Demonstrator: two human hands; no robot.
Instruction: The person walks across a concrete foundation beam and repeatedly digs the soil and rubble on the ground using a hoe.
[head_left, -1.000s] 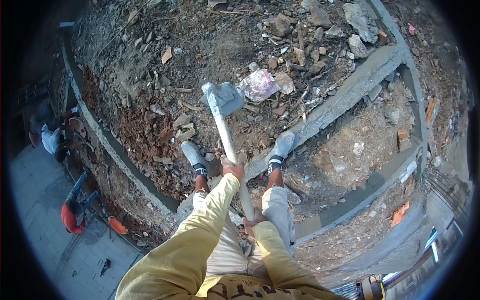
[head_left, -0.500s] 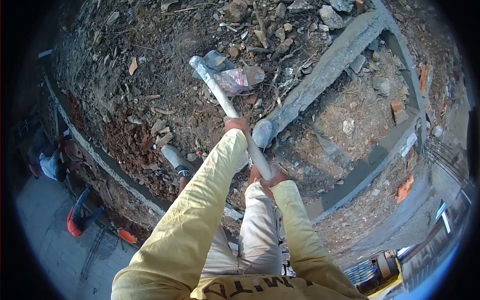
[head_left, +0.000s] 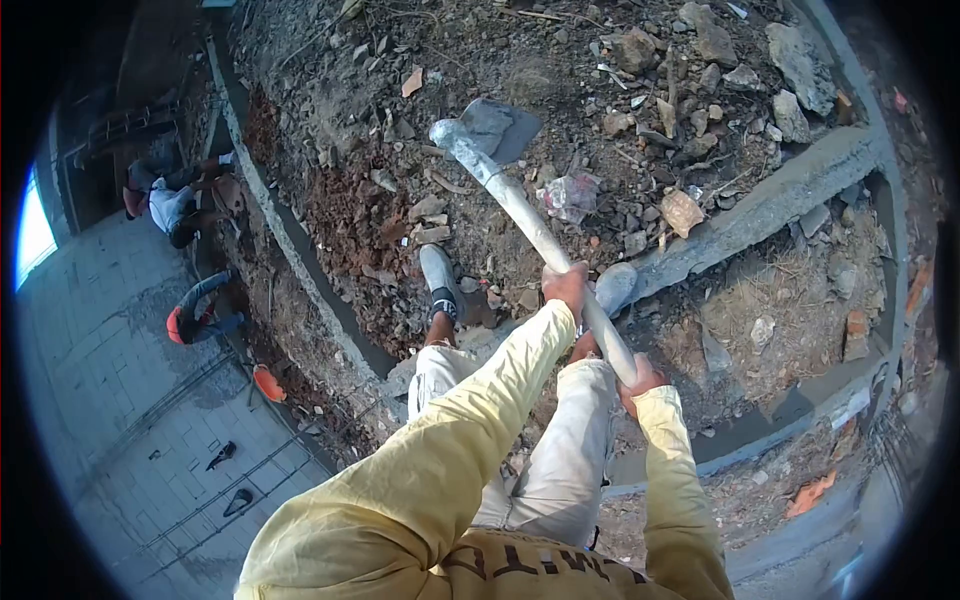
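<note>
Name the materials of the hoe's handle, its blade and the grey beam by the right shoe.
Handle: probably wood, a pale, fairly smooth round shaft; grain is unclear.
Blade: likely metal, dull grey, judging by its thin, flat shape.
Grey beam: apparently concrete, matte, with rough edges.

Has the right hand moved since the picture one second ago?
Yes: judged against the concrete beam, the right hand, gripping the hoe handle, has shifted rightward and up the picture, nearer the beam.
</note>
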